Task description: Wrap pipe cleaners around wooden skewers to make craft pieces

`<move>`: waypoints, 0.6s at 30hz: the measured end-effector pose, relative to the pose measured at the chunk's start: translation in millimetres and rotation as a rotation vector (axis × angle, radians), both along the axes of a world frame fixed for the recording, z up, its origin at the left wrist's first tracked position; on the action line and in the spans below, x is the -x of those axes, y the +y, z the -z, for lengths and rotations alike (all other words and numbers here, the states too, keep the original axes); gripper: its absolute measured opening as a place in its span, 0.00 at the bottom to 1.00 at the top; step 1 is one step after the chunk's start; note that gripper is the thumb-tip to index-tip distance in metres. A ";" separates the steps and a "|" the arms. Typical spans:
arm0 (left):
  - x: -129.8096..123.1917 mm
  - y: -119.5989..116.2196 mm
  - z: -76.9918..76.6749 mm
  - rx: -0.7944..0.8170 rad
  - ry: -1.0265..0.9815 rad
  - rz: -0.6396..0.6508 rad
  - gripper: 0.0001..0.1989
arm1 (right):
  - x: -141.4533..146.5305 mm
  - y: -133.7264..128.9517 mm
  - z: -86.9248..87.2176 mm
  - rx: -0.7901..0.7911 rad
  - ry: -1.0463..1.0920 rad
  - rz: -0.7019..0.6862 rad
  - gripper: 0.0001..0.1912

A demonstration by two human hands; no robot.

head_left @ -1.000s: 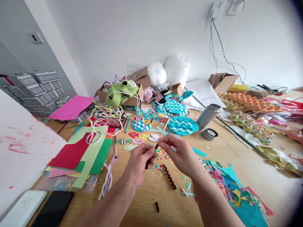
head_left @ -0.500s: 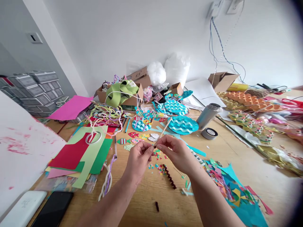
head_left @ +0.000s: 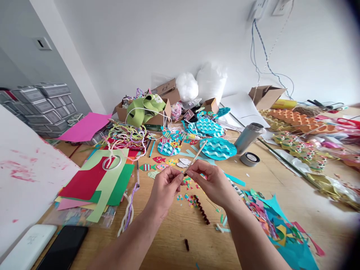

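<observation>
A thin wooden stick (head_left: 199,153) slants up and to the right from between my fingertips. My left hand (head_left: 165,188) pinches its lower end between thumb and forefinger. Close against it, my right hand (head_left: 210,183) is closed too, with thumb and fingers at the same end of the stick. A small dark bit shows where the fingertips meet; my fingers hide most of it. On the table below lie a coiled dark brown pipe cleaner (head_left: 202,212) and a short dark brown piece (head_left: 186,245). Small coloured paper bits (head_left: 191,201) are scattered just beyond.
Paper fish (head_left: 147,167) and blue wavy paper discs (head_left: 218,149) lie ahead. A metal flask (head_left: 249,138) and tape roll (head_left: 250,159) stand right of them. Paper scraps (head_left: 277,225) cover the right; coloured sheets (head_left: 84,180) and a phone (head_left: 63,247) lie left.
Both hands stay together at the stick's lower end, with only slight finger movement. The view has shifted a little; nothing on the table has visibly moved.
</observation>
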State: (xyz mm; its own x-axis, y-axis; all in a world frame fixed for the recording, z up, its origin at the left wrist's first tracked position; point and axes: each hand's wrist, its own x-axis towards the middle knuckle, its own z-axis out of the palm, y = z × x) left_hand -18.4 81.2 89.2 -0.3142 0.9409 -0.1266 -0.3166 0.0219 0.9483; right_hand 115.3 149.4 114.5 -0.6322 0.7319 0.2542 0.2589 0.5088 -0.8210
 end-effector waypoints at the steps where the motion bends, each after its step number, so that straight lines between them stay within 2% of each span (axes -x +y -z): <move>1: -0.1 0.0 -0.3 0.007 -0.016 0.008 0.14 | -0.2 -0.7 -1.2 -0.025 -0.011 -0.001 0.09; 6: -1.5 0.7 -0.1 0.012 -0.049 0.029 0.14 | -1.7 -5.4 -7.8 -0.126 -0.048 0.008 0.11; 10: -1.8 1.3 -0.3 0.023 -0.074 0.022 0.14 | 0.0 -6.4 -5.9 -0.088 -0.014 0.007 0.11; 14: -1.3 1.3 -0.9 0.040 -0.141 0.017 0.14 | 2.9 -5.1 -1.3 -0.055 0.033 0.063 0.09; 18: -3.8 1.2 0.5 0.050 -0.158 0.023 0.14 | 4.5 -5.9 -0.6 -0.075 -0.048 0.083 0.09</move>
